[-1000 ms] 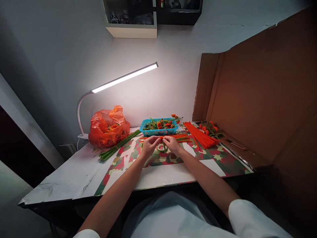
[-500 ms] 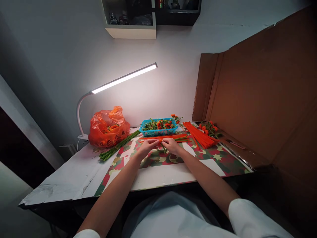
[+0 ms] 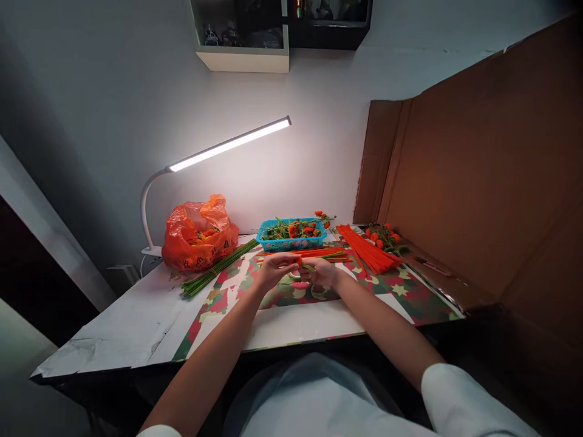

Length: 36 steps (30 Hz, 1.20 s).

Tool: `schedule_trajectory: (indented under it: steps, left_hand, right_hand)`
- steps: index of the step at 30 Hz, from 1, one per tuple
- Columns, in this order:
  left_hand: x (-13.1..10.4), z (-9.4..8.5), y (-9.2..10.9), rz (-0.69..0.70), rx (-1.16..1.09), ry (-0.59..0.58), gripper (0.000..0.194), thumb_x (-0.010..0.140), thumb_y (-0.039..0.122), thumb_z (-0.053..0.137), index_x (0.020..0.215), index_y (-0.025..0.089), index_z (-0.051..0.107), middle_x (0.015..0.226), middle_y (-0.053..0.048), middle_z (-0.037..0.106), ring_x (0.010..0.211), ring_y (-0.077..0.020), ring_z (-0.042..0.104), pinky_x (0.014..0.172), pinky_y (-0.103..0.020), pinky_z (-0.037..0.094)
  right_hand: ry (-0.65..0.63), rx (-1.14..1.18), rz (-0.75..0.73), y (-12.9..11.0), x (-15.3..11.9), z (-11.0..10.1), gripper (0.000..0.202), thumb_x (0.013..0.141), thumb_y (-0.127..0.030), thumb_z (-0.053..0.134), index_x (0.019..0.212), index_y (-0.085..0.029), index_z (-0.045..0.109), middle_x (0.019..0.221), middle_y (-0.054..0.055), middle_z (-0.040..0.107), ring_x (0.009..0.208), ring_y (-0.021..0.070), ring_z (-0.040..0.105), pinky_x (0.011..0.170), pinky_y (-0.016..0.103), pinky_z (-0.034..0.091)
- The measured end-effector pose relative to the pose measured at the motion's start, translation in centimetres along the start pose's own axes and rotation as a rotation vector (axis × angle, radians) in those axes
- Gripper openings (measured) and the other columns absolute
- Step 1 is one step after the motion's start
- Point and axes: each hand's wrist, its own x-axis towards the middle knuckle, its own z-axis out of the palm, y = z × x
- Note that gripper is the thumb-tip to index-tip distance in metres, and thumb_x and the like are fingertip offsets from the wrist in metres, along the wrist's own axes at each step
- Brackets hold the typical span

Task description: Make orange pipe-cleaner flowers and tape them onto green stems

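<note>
Over the middle of the table, my left hand pinches a small orange flower that looks made of pipe cleaner. My right hand is closed on its green stem, which points right. Some of the flower is hidden by my fingers. Just behind both hands lie loose orange and green pipe cleaners. Farther back stands a blue plastic basket with several orange flowers on green stems in it.
A bundle of green pipe cleaners lies left, beside an orange plastic bag. Orange pipe cleaners fan out at right, near more orange flowers. A lit desk lamp arches above; tall cardboard walls the right side.
The flower's stem has swung from pointing down to pointing right. My right hand has turned and its fingers have curled lower; my left hand has shifted slightly right.
</note>
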Motion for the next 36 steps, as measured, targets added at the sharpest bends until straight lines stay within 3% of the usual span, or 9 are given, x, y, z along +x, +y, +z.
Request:
schedule_trajectory:
  steps: [4,9,14,20,25,30,36]
  left_hand:
    - [0.1,0.0,0.1,0.017,0.053,-0.007,0.034,0.070,0.042,0.074,0.094,0.017,0.073,0.093,-0.009,0.073,0.082,-0.0213,0.068,0.071,-0.032,0.057]
    - [0.2,-0.2,0.5,-0.013,0.068,0.104,0.051,0.070,0.041,0.074,0.113,0.017,0.064,0.097,-0.010,0.071,0.084,-0.0194,0.067,0.073,-0.032,0.057]
    - [-0.1,-0.1,0.6,0.032,0.134,0.105,0.046,0.066,0.040,0.077,0.105,0.020,0.066,0.102,-0.007,0.067,0.082,-0.0167,0.065,0.068,-0.029,0.057]
    - [-0.2,0.1,0.6,0.169,0.223,0.165,0.033,0.070,0.039,0.075,0.095,0.018,0.069,0.085,-0.005,0.066,0.069,-0.0130,0.062,0.062,-0.025,0.055]
    - [-0.1,0.3,0.6,0.224,0.220,0.165,0.027,0.071,0.039,0.074,0.086,0.017,0.071,0.076,-0.003,0.064,0.061,-0.0116,0.061,0.055,-0.023,0.053]
    - [-0.1,0.4,0.1,0.172,0.180,0.149,0.025,0.069,0.038,0.075,0.083,0.017,0.071,0.076,-0.003,0.066,0.062,-0.0132,0.063,0.057,-0.024,0.054]
    - [-0.1,0.2,-1.1,0.012,0.088,0.106,0.027,0.066,0.040,0.075,0.079,0.017,0.069,0.071,-0.003,0.069,0.064,-0.0162,0.065,0.060,-0.026,0.054]
  right_hand:
    - [0.010,0.009,-0.019,0.6,0.5,-0.3,0.026,0.079,-0.041,0.062,0.072,-0.019,0.049,0.059,-0.004,0.033,0.054,0.0097,0.028,0.050,0.024,0.024]
    - [0.256,-0.256,-0.396,1.4,1.4,-0.1,0.042,0.074,-0.060,0.062,0.074,-0.020,0.049,0.068,-0.003,0.040,0.061,0.0103,0.032,0.056,0.024,0.029]
    - [0.379,-0.553,-0.647,1.0,0.8,0.2,0.042,0.083,-0.060,0.050,0.072,-0.020,0.048,0.073,-0.001,0.042,0.067,0.0124,0.036,0.063,0.026,0.032]
    - [0.265,-0.559,-0.564,1.0,0.5,0.2,0.039,0.085,-0.058,0.049,0.075,-0.020,0.048,0.073,-0.002,0.044,0.067,0.0121,0.039,0.065,0.025,0.035]
    - [0.265,-0.583,-0.541,1.4,0.7,-0.1,0.038,0.085,-0.057,0.048,0.076,-0.020,0.047,0.074,-0.002,0.044,0.069,0.0124,0.040,0.066,0.025,0.035]
    - [0.291,-0.634,-0.554,1.9,1.0,-0.3,0.037,0.085,-0.054,0.047,0.071,-0.020,0.042,0.071,-0.002,0.040,0.066,0.0123,0.038,0.063,0.026,0.034]
    - [0.308,-0.704,-0.552,2.2,1.3,-0.5,0.034,0.086,-0.049,0.044,0.068,-0.021,0.039,0.067,-0.003,0.039,0.062,0.0120,0.036,0.059,0.026,0.033]
